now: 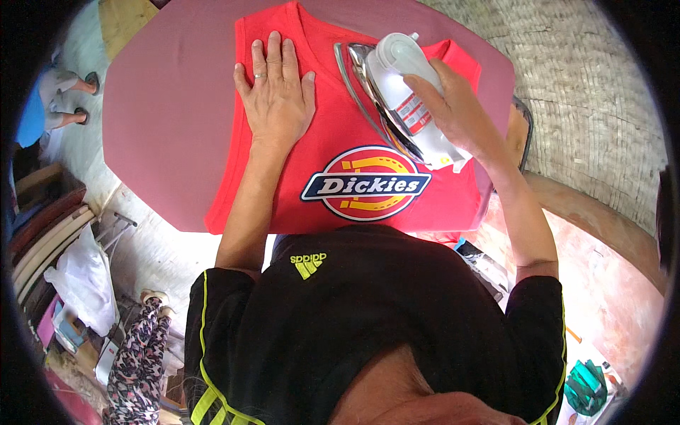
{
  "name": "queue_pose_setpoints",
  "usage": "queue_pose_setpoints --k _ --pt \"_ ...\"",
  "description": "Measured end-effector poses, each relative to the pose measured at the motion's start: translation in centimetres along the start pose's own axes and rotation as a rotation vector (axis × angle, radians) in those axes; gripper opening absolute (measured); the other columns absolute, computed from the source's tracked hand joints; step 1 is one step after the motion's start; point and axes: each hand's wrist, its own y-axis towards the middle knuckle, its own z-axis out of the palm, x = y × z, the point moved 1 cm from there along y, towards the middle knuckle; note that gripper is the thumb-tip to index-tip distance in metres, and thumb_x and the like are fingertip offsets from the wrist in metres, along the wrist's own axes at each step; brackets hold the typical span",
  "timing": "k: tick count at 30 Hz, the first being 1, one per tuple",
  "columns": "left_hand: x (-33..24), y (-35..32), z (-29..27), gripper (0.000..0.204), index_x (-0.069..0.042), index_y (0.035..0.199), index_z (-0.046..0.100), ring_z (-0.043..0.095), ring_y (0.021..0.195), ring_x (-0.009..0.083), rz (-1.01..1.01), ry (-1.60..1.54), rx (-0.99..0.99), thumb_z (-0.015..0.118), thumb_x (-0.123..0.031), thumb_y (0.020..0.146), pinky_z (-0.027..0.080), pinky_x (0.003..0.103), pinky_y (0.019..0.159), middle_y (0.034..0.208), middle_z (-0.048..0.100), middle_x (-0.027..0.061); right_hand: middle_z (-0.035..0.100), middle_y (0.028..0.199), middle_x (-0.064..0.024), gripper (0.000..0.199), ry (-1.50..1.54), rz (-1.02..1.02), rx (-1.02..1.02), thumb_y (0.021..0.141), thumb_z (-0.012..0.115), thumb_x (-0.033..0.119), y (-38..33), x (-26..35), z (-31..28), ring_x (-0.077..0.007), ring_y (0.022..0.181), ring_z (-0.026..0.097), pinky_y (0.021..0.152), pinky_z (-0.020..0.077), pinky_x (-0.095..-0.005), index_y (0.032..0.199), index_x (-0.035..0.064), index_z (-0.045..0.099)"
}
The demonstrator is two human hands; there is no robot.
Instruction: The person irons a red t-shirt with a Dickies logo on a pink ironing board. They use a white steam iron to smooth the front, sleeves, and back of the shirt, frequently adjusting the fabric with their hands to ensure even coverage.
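A red sleeveless shirt (pixel 333 106) with a round printed logo lies spread over a mauve-covered ironing table (pixel 166 106). My left hand (pixel 276 99) rests flat on the shirt's upper left part, fingers stretched out and a ring on one finger. In my right hand (pixel 453 106) is a white clothes iron (pixel 397 64) with a shiny metal lower edge. The iron sits on the right side of the shirt, just above the logo, its tip pointing toward the far edge. My right fingers wrap round its handle and are partly hidden.
A woven wall or mat (pixel 581 92) stands right of the table, with a curved wooden edge (pixel 602 219) below it. At left, a person's legs (pixel 67 99) and another person in patterned trousers (pixel 138 361) show. A white cloth (pixel 85 283) hangs by stacked boards. A green bundle (pixel 586 386) lies lower right.
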Motion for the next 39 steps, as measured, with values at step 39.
queue_pose_setpoints --k 39 --pt "-3.9 0.9 0.0 0.077 -0.012 0.151 0.038 0.019 0.147 0.0453 0.249 -0.065 0.135 0.052 -0.060 0.093 0.017 0.068 0.112 0.160 0.026 0.0183 0.067 0.101 -0.0235 0.036 -0.049 0.161 -0.373 0.097 0.061 0.032 -7.5 -11.3 -5.7 -0.0348 0.091 0.067 0.079 0.0508 -0.0413 0.119 0.0026 0.061"
